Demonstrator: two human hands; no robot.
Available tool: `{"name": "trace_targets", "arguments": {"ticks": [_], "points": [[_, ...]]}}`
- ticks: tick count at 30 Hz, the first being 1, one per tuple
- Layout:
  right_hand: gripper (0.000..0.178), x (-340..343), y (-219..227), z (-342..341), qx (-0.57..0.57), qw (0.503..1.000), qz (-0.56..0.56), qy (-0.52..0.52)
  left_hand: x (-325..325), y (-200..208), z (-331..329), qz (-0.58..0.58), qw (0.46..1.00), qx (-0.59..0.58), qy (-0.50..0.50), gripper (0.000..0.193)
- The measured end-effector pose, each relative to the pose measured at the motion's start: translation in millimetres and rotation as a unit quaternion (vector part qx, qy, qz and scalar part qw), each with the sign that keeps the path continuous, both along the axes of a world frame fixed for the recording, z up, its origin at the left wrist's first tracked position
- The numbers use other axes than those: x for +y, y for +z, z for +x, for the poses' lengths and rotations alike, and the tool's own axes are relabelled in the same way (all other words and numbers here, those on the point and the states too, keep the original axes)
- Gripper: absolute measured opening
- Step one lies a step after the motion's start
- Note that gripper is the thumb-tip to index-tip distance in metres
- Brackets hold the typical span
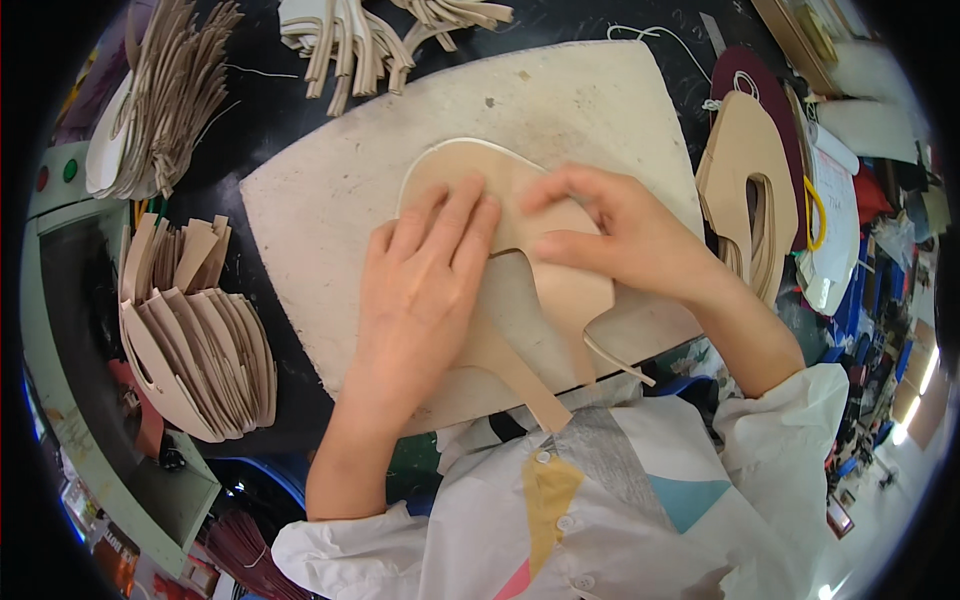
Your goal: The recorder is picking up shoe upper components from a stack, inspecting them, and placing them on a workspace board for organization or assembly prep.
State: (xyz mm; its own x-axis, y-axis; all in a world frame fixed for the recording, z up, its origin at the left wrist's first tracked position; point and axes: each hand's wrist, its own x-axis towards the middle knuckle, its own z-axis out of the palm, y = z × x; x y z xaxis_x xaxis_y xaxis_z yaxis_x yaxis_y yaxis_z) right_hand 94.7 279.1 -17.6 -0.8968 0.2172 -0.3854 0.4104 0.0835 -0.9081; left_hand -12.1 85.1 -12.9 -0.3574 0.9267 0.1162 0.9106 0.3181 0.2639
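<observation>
A beige, horseshoe-shaped cut piece like a shoe upper lies on a pale board, with a thin white edge showing along its rounded far end. My left hand rests flat on the left side of this piece, fingers stretched out and pointing away from me. Over its right side is my right hand, slightly blurred, with the thumb and curved forefinger apart and nothing seen between them. Two strips of the piece reach toward the board's near edge. A narrow pale strip sticks out by its right leg.
Stacks of similar beige pieces stand at the left and right. More bundles lie at the far left, with white-and-beige ones beyond the board. A grey metal cabinet borders the left; a yellow loop is at the right.
</observation>
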Motion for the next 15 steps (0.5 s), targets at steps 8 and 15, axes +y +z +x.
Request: {"name": "trace_targets", "arguments": {"ticks": [8,15], "points": [[0.013,-3,15,42,-0.152,0.982,-0.051,-0.102,1,3,7,-0.028,1.000,-0.012,0.007,0.054],[0.013,-15,0,43,-0.080,0.989,0.096,-0.078,13,-1,21,0.016,0.993,-0.074,-0.087,0.054]]}}
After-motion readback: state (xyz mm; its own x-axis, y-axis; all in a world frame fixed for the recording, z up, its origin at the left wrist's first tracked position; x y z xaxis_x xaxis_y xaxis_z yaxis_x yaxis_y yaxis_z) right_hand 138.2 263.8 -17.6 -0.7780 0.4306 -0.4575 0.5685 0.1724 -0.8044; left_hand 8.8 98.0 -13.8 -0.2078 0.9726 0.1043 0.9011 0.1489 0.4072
